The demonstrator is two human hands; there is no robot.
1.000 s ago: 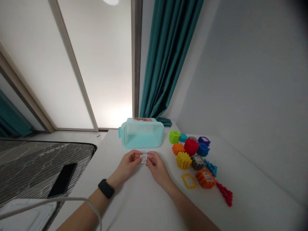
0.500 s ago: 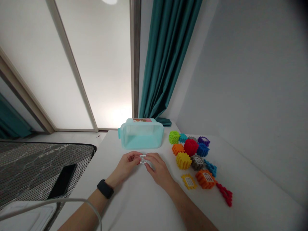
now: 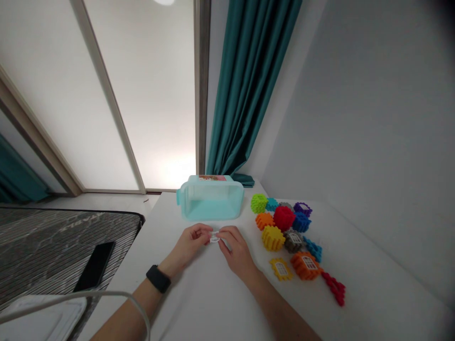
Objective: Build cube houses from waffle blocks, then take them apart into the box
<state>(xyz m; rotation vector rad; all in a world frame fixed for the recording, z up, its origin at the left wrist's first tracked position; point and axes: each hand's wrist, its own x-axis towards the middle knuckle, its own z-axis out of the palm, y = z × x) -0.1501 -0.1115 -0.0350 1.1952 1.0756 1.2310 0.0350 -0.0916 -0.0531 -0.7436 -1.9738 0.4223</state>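
Observation:
Between my fingertips is a small white lattice piece (image 3: 214, 237), like a toy window frame, held just above the white table (image 3: 213, 293). My left hand (image 3: 194, 241) pinches its left side, and my right hand (image 3: 236, 248) grips the right side. Directly beyond them a light-blue translucent plastic bin (image 3: 211, 218) lies on its side, its opening facing me. To the right of my right hand sit a yellow ridged block (image 3: 273, 238) and a flat yellow piece with a white lattice window (image 3: 280, 269).
Several coloured ridged blocks cluster at the right, among them a red one (image 3: 284, 218), an orange one (image 3: 306, 265) and a lime one (image 3: 259, 203). A red connector piece (image 3: 333, 288) lies nearest me. A pale cable (image 3: 106, 294) crosses the lower left, near a black phone (image 3: 95, 266).
The white lattice piece has tilted between my fingers, so it now looks flatter. The whole view has shifted slightly; the blocks and bin stay where they were.

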